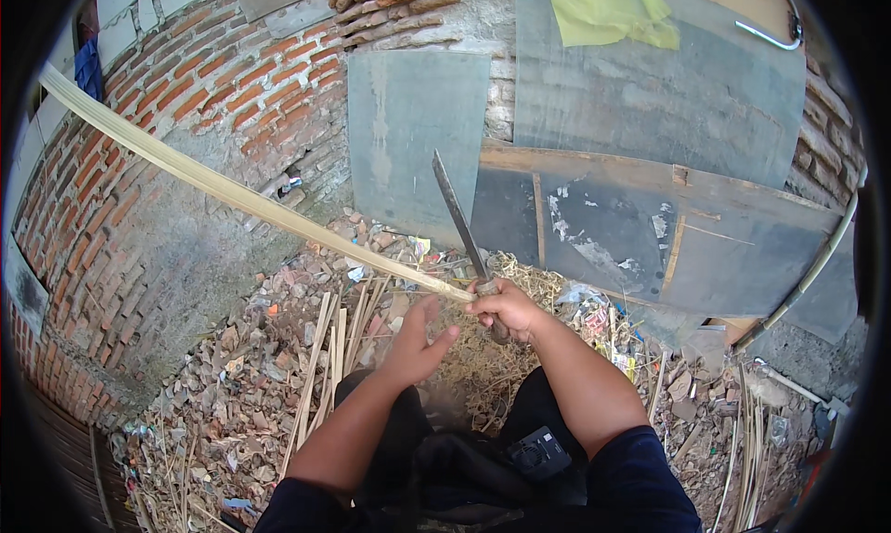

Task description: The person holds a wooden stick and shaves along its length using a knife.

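Observation:
My right hand [509,312] is closed around the wooden handle of a machete [457,210], whose long, dark blade points up and slightly left. The near end of a long, pale bamboo strip [246,201] meets the thumb and fingers of that same hand. From there the strip runs far up to the left, past the brick wall. Below the strip, my left hand [418,349] is open, thumb and fingers apart, and seems to hold nothing.
Cut bamboo strips [320,370] lie left of my legs, and more strips [750,459] lie at the right. Rubble and litter [237,375] cover the ground. A brick wall [186,97] and grey panels [418,134] stand ahead. A bamboo pole [803,287] leans at right.

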Demonstrator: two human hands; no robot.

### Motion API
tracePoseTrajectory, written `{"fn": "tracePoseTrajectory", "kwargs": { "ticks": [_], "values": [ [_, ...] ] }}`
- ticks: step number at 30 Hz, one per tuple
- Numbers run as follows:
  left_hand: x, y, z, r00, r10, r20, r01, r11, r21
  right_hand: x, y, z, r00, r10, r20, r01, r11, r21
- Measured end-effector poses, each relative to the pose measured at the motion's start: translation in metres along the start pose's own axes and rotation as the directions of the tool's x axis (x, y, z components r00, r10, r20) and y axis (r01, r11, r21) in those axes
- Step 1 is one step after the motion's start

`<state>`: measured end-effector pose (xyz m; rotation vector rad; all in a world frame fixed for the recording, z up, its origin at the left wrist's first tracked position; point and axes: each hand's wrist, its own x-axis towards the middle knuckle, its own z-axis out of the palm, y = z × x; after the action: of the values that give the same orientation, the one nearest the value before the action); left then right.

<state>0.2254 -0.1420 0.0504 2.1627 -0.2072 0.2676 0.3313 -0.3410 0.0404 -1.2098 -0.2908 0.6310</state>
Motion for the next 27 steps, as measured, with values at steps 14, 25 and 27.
{"fn": "tracePoseTrajectory", "kwargs": {
  "ticks": [14,25,27],
  "values": [
    [0.045,0.016,0.01,0.894,0.346,-0.286,-0.377,0.924,-0.061,-0.011,-0.015,0.011,0.995,-0.078,0.068,0.072,0.993,0.093],
    [-0.001,0.018,-0.123,0.749,-0.012,-0.663,-0.112,0.983,-0.144,-0.002,-0.013,-0.021,0.977,-0.172,-0.128,0.167,0.985,-0.05],
    [-0.009,0.019,-0.132,0.708,0.033,-0.706,0.01,0.998,0.057,-0.003,-0.011,-0.021,0.977,-0.169,-0.129,0.162,0.985,-0.06]
  ]
}}
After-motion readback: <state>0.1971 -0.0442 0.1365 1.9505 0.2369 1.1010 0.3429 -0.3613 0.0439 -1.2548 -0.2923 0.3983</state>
